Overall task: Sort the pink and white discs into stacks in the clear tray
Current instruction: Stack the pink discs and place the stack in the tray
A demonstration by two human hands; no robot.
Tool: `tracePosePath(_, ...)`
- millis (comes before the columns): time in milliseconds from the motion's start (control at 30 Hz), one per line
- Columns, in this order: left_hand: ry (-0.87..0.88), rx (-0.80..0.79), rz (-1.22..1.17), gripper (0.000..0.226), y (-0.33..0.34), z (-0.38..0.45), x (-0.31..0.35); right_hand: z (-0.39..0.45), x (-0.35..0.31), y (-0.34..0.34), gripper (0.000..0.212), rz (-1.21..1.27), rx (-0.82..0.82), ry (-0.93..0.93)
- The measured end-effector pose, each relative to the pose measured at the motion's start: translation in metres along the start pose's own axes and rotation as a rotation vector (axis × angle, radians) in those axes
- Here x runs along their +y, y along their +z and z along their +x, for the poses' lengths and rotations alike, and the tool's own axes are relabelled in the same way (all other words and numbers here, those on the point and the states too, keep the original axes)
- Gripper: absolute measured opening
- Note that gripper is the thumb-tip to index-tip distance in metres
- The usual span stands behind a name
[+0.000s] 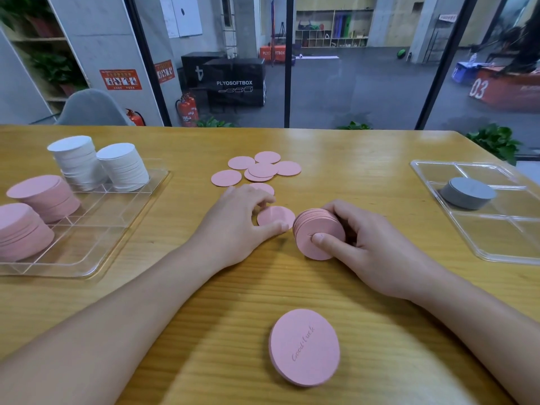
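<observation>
Pink and white stacks [43, 197] already fill the clear tray [137, 209] at nine o'clock, while the right hand [377, 244] has its grip round a pink bundle [317, 235], the left hand [236, 226] pinches one disc [276, 216], and loose discs [257, 169] at twelve o'clock on the tabletop [350, 176] remain.

Bare table [365, 176] lies open between the loose pink discs [257, 169] and the right tray [496, 252]; leftward, tall stacks [96, 163] block.

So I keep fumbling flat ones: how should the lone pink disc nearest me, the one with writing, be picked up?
The pink disc lies flat on the table, apart from the rest, so only its thin rim offers a grip. Probably best to come from above, pinching thumb and fingers on opposite edges, or slide it to the table's near edge first.
</observation>
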State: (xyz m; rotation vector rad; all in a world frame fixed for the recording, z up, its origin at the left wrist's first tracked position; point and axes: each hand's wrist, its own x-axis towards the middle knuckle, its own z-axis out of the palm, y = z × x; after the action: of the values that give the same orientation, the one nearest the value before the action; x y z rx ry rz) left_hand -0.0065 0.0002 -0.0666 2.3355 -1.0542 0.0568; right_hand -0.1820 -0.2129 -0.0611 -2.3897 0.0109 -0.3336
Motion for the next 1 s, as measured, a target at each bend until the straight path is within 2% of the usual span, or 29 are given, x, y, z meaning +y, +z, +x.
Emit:
tracePosePath(67, -0.035, -0.061, 0.110, 0.056, 0.002, 0.001, 0.001, 0.000, -0.001, 0.000, 0.013, 0.002, -0.001, 0.002)
tracePosePath(167, -0.058, -0.086, 0.088, 0.052, 0.001, 0.000, 0.003, 0.000, 0.000, 0.000, 0.012, 0.002, -0.001, 0.002)
tracePosePath(300, -0.064, -0.021, -0.183, 0.039, -0.005, 0.001, 0.000, 0.000, 0.000, 0.000, 0.011, 0.006, -0.004, 0.003)
tracePosePath(467, -0.123, 0.082, -0.540, 0.011, -0.008, -0.001, 0.000, 0.000, 0.001, -0.001, 0.010, 0.008, -0.005, 0.001)
tracePosePath(500, -0.143, 0.104, -0.610, 0.010, -0.009, 0.000, 0.001, 0.000, 0.000, -0.001, 0.010, 0.006, -0.005, -0.002)
tracePosePath(567, -0.173, 0.132, -0.726, 0.024, -0.011, 0.002, 0.000, 0.000, 0.000, -0.001, 0.010, 0.006, -0.005, -0.006)
tracePosePath(633, -0.166, 0.142, -0.745, 0.029, -0.013, 0.003, -0.002, 0.000, 0.001, -0.001, 0.010, 0.013, -0.007, -0.004)
tracePosePath(733, -0.117, 0.110, -0.689, 0.007, -0.016, 0.000, -0.002, 0.000, 0.001, -0.001, 0.009, 0.017, -0.008, -0.008)
tracePosePath(833, -0.110, 0.062, -0.666, 0.029, -0.015, -0.002, -0.001, 0.000, 0.001, -0.001, 0.008, 0.018, -0.007, -0.012)
tracePosePath(1000, -0.063, 0.017, -0.733, 0.023, -0.011, -0.004, 0.005, 0.000, 0.002, -0.001, 0.009, 0.011, -0.001, -0.010)
